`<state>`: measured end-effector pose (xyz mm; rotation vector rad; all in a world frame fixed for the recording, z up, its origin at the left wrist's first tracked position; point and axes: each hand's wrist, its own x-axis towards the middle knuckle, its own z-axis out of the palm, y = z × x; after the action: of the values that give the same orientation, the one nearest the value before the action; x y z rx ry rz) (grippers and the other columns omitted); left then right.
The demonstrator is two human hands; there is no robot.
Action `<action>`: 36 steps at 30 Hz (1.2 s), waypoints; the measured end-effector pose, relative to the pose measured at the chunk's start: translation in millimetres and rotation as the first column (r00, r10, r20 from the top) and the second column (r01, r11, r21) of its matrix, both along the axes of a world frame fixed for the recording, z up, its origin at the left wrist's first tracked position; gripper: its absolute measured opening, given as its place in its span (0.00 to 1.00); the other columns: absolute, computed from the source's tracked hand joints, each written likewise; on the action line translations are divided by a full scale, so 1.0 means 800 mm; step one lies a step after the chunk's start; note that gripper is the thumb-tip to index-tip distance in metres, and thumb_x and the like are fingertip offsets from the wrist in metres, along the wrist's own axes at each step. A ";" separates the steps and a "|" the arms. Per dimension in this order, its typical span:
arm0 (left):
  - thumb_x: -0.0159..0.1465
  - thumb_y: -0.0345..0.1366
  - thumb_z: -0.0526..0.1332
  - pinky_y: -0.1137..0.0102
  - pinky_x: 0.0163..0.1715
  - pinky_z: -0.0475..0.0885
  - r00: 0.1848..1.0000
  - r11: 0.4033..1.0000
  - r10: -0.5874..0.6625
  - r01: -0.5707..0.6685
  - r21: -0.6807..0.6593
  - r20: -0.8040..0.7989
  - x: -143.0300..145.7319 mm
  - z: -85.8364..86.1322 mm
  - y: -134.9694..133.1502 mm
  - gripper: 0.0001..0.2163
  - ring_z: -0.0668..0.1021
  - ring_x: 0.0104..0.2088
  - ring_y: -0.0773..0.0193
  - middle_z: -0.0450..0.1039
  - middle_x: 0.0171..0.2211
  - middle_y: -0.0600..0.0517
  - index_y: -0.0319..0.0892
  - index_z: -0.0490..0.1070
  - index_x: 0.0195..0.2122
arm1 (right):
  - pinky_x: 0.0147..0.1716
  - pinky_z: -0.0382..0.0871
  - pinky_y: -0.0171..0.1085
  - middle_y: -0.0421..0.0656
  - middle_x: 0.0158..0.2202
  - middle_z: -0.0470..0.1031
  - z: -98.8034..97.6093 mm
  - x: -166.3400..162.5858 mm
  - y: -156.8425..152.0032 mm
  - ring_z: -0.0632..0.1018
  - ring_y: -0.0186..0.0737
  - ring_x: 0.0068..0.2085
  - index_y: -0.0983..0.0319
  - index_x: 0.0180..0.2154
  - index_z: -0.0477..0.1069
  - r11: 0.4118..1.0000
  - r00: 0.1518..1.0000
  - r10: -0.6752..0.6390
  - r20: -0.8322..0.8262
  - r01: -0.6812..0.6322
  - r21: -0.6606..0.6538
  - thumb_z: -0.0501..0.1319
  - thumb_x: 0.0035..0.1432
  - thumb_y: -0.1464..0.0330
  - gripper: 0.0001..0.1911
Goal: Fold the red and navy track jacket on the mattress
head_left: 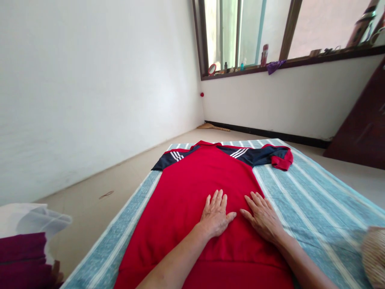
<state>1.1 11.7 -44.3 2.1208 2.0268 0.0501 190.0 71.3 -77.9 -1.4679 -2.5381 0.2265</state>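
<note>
Hands (pixel 215 218) (pixel 267 218), two (fingers spread), on one red shirt (pixel 198 180), one striped sheet (pixel 319 208)

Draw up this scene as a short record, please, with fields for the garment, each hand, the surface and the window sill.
Garment: red shirt, laid out, with dark sleeves bearing white stripes
Left hand: palm down on the shirt, fingers forward
Right hand: palm down near the shirt's right edge
Surface: blue-and-white striped cloth under the shirt
Window sill: purple cloth hanging over its edge; red-rimmed mirror toward its left end
</note>
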 end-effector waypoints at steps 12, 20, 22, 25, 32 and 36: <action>0.66 0.60 0.39 0.48 0.65 0.44 0.990 0.990 -0.138 0.138 -0.041 0.003 0.002 0.005 0.005 0.38 0.44 0.69 0.53 0.40 0.69 0.42 0.38 0.45 0.69 | 0.64 0.45 0.49 0.51 0.66 0.56 0.004 -0.001 0.001 0.54 0.50 0.67 0.61 0.63 0.61 1.000 1.000 0.000 0.006 0.001 -0.021 0.48 0.65 0.50 0.32; 0.66 0.59 0.41 0.48 0.65 0.45 0.990 0.991 -0.133 0.134 -0.015 0.044 -0.002 0.001 0.007 0.36 0.45 0.69 0.53 0.42 0.69 0.42 0.40 0.47 0.68 | 0.64 0.45 0.50 0.52 0.65 0.57 0.002 -0.001 0.000 0.55 0.51 0.67 0.62 0.62 0.62 1.000 1.000 -0.004 -0.021 0.003 -0.007 0.48 0.64 0.51 0.32; 0.68 0.56 0.41 0.49 0.65 0.46 0.992 0.994 -0.112 0.112 0.006 0.059 -0.002 0.001 0.007 0.32 0.48 0.69 0.55 0.45 0.69 0.43 0.41 0.50 0.67 | 0.64 0.46 0.51 0.52 0.65 0.58 -0.001 -0.001 0.001 0.56 0.52 0.66 0.61 0.61 0.63 1.000 0.998 -0.005 -0.057 0.005 0.005 0.49 0.64 0.51 0.31; 0.71 0.47 0.42 0.51 0.65 0.49 0.993 0.996 -0.081 0.077 0.050 0.082 -0.002 0.002 0.007 0.25 0.53 0.68 0.57 0.51 0.67 0.46 0.42 0.56 0.65 | 0.62 0.51 0.48 0.52 0.62 0.63 -0.003 0.004 0.006 0.61 0.50 0.64 0.63 0.57 0.67 0.999 0.980 -0.013 -0.200 0.020 0.030 0.48 0.64 0.53 0.29; 0.70 0.40 0.46 0.52 0.65 0.50 0.994 0.990 -0.073 0.062 0.126 0.083 0.000 -0.004 0.006 0.21 0.55 0.67 0.59 0.54 0.66 0.48 0.44 0.59 0.63 | 0.42 0.70 0.44 0.51 0.39 0.76 0.019 0.041 0.033 0.77 0.47 0.40 0.66 0.48 0.71 0.906 0.753 -0.417 -0.509 0.387 -0.169 0.49 0.59 0.54 0.27; 0.70 0.42 0.46 0.51 0.65 0.50 0.994 0.988 -0.086 0.077 0.132 0.069 0.001 -0.007 0.006 0.22 0.55 0.67 0.58 0.53 0.67 0.47 0.44 0.58 0.64 | 0.20 0.65 0.35 0.41 0.26 0.71 0.028 0.056 0.038 0.73 0.37 0.22 0.63 0.43 0.69 0.778 0.585 -0.598 -0.548 0.258 -0.573 0.54 0.55 0.57 0.20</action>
<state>1.5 16.3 -49.8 2.2405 1.9410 0.2504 234.9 101.9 -55.6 -1.6652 -1.4737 1.1070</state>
